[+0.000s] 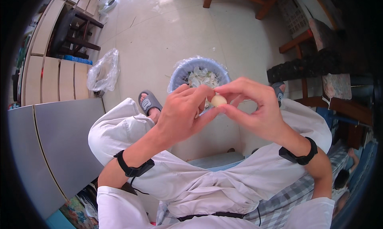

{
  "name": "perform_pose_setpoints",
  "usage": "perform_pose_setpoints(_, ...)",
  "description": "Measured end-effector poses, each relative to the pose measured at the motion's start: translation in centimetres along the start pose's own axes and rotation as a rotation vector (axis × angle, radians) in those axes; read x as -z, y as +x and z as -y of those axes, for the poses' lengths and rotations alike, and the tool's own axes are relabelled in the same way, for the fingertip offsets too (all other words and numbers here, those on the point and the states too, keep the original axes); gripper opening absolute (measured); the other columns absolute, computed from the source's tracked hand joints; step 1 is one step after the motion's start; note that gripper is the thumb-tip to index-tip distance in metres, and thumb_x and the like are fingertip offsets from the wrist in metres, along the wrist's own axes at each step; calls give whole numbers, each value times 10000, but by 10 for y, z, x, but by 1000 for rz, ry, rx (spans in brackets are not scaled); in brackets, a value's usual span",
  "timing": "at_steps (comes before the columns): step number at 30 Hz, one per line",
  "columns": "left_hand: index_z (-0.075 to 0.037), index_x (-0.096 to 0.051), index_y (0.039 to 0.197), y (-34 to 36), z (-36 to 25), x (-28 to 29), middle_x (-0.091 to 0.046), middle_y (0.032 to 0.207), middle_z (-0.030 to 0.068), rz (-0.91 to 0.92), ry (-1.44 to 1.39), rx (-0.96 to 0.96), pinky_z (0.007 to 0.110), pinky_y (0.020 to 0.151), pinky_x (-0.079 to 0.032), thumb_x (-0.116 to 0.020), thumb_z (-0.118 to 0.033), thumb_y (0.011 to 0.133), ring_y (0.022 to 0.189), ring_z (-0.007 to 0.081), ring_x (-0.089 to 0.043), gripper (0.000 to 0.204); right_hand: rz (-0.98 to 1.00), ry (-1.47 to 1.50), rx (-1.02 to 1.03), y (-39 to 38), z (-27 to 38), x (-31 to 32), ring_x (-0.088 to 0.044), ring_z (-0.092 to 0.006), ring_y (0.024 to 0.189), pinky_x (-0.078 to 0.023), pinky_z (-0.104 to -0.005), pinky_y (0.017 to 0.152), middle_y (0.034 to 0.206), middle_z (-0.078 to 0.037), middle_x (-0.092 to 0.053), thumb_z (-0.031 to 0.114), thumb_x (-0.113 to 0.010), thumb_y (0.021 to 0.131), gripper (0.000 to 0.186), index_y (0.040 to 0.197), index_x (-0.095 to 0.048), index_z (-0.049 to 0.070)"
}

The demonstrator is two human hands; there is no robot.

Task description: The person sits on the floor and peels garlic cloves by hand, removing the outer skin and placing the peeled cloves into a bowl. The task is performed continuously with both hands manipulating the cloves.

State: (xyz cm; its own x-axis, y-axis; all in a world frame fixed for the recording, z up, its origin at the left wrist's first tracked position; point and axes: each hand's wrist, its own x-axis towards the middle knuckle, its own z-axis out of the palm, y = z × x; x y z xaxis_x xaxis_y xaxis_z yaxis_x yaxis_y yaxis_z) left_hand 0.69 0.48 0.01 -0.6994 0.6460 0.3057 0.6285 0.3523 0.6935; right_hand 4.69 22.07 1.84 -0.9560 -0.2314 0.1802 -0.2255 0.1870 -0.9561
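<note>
A small, rounded, cream-coloured garlic clove point(219, 100) is between my two hands, above a bin. My right hand point(255, 105) pinches it between thumb and forefinger, with the other fingers curled behind. From the other side, the thumb and bent forefinger of my left hand point(179, 111) close in on it, their tips at its edge. Below and beyond the hands stands a round bin point(174, 82) with a clear bag over its rim. White papery peelings point(202, 77) lie inside it, partly covered by my hands.
A clear plastic bag point(103, 71) sits on the floor at left, near a dark stool point(76, 35). Grey cabinet doors point(66, 137) run along my left. Wooden furniture legs point(269, 5) stand far right. At lower right, another person point(342, 181) is beside a checked cloth point(293, 199).
</note>
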Motion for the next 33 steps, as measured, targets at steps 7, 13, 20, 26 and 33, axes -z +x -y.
perform_pose_setpoints(7,-49,-602,977,-3,-3,-1,-480,616,21,137,-333,219,302,559,-336,-687,-161,965,546,137,-436,141,-31,25,19,-2,-3,4,-691,-120,792,-539,-239,678,988,-80,-727,10,-784,856,262,1113,-750,38)
perform_pose_setpoints(13,-12,-581,1009,-8,-4,-7,-448,623,22,148,-735,330,303,524,-288,-546,-199,1062,551,99,-351,197,-21,35,48,-1,0,4,-668,-113,777,-527,-232,655,996,-87,-731,16,-778,874,225,1095,-777,58)
perform_pose_setpoints(20,-20,-586,979,-6,-1,-3,-388,613,-26,146,-627,260,277,503,-240,-549,-215,1069,556,57,-302,218,-56,163,-50,-4,-1,4,-713,-133,815,-554,-228,714,1021,-124,-740,-27,-741,898,138,1036,-748,-17)
perform_pose_setpoints(26,-20,-561,907,-7,-1,-2,-406,662,-55,127,-707,375,266,527,-250,-527,-243,1079,616,38,-321,284,-77,-169,85,-2,0,8,-704,-117,748,-525,-224,648,937,-117,-735,-3,-709,936,66,1000,-708,-19)
perform_pose_setpoints(33,-20,-565,904,-6,1,0,-436,739,-54,168,-794,433,250,564,-267,-477,-270,1096,662,38,-333,328,-54,46,-176,2,3,5,-709,-113,696,-522,-239,628,884,-91,-742,28,-662,969,170,1127,-714,-2)
